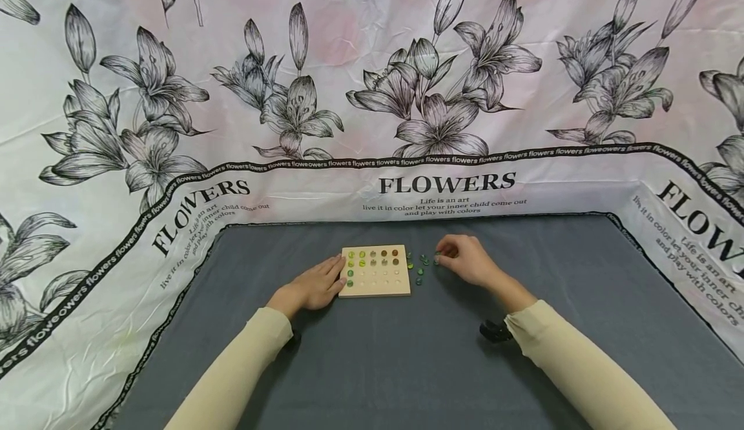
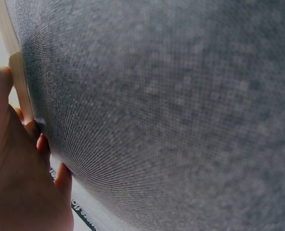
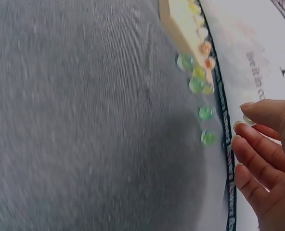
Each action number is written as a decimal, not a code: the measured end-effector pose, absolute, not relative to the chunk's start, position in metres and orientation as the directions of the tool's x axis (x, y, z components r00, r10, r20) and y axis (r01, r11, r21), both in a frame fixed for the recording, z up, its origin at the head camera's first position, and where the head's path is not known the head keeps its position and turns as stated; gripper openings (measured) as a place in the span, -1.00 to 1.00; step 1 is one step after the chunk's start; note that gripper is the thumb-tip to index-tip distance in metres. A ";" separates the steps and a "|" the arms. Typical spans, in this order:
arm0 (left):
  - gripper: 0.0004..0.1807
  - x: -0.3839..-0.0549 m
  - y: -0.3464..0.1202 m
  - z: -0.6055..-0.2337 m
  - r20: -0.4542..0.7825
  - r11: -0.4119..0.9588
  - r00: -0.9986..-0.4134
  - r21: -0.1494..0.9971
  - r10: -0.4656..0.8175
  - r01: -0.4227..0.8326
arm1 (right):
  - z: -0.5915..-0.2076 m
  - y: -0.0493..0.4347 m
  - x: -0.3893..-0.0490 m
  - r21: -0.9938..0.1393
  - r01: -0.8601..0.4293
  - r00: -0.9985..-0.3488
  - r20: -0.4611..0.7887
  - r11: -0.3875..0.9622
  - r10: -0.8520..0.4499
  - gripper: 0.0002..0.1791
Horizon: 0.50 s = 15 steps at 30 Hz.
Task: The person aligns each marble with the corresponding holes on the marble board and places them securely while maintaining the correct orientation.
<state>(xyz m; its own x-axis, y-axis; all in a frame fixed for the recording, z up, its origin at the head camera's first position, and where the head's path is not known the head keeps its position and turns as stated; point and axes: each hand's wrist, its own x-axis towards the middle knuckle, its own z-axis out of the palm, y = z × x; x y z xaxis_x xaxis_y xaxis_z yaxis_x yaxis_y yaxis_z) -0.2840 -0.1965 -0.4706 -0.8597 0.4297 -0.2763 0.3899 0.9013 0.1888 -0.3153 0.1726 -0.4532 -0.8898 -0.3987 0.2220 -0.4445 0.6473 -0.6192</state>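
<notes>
Head view: just below the middle of the frame I see the pale wooden board (image 1: 374, 290) flat on the grey counter (image 1: 372, 365), its long axis running left to right. The board lies to the left of my right hand (image 1: 467, 261), whose fingertips are drawn narrow; loose marbles (image 1: 419, 281), mostly green, lie between the two. My left hand (image 1: 314, 283) is the nearer, its extended fingers touching the board's left edge. Glassy marbles fill the upper two rows, yellow-green at left, clear toward the middle, brown at right; two green ones sit below, in the leftmost column, beside bare hollows.

Left wrist view: I find only a strip of board edge at upper left, the fingers against it; no marble reads clearly.

Right wrist view: at the right of the frame, thumb and index finger pinch a pale green marble (image 3: 249, 120), round and translucent. Left of the fingertips, the loose marbles trail upward to the board's end near the upper edge.
</notes>
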 end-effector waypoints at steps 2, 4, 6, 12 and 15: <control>-0.28 -0.286 -0.198 -0.473 -0.268 0.901 -0.862 0.196 0.429 0.388 | -0.452 0.169 -0.312 -0.619 -0.456 -0.884 0.228 0.640 -0.409 -0.82; -0.28 -0.287 -0.198 -0.475 -0.266 0.900 -0.863 0.206 0.429 0.384 | -0.451 0.164 -0.310 -0.622 -0.464 -0.878 0.230 0.631 -0.419 -0.82; -0.28 -0.287 -0.198 -0.475 -0.269 0.902 -0.864 0.212 0.425 0.377 | -0.450 0.160 -0.308 -0.626 -0.472 -0.873 0.234 0.620 -0.428 -0.82; -0.28 -0.286 -0.198 -0.476 -0.264 0.902 -0.866 0.212 0.424 0.376 | -0.450 0.147 -0.302 -0.639 -0.497 -0.856 0.253 0.587 -0.450 -0.83; -0.28 -0.286 -0.198 -0.477 -0.265 0.903 -0.867 0.210 0.422 0.376 | -0.450 0.141 -0.300 -0.646 -0.504 -0.850 0.250 0.574 -0.464 -0.83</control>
<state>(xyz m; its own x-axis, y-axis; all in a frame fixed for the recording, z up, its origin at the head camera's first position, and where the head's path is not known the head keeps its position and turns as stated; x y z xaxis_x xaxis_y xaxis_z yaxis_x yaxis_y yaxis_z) -0.2861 -0.1982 -0.4769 -0.8669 0.4225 -0.2646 0.3758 0.9026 0.2100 -0.2997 0.1415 -0.4501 -0.8497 -0.4645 0.2497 -0.5036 0.5742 -0.6455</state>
